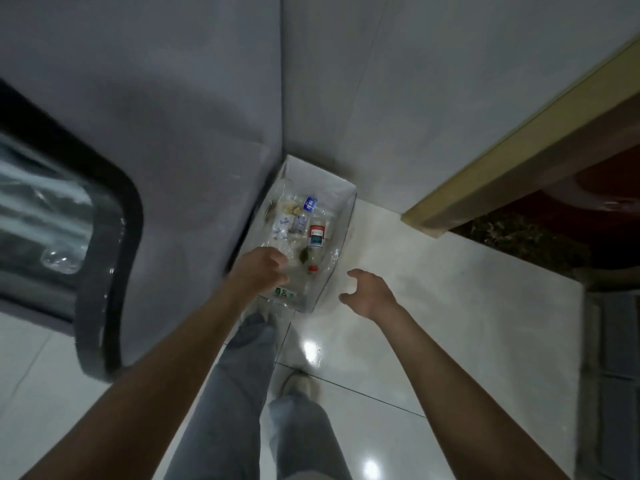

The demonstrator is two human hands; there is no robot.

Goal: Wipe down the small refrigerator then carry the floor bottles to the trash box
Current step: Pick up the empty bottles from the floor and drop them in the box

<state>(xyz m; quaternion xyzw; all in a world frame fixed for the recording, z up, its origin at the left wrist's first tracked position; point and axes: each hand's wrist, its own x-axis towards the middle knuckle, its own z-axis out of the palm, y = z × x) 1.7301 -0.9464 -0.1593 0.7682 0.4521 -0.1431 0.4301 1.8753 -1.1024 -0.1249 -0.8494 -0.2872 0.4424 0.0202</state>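
The trash box (346,202), a pale open carton, stands on the floor in the wall corner. It holds several clear plastic bottles, one with a red and blue label (317,235). My left hand (263,268) hovers over the box's near left edge, its curled fingers on a blurred clear bottle with a green label (282,293) that hangs just under it. To the right of the box, my right hand (369,291) is above the floor with loosely curled fingers and nothing in it. The small grey refrigerator (180,188) with its dark-framed glass door (104,237) stands at the left, against the box.
Glossy white floor tiles (433,306) spread to the right of the box. A wooden door frame (519,150) and a dark doorway lie at the far right. My legs in grey trousers (235,393) and one shoe (294,382) are just below the box.
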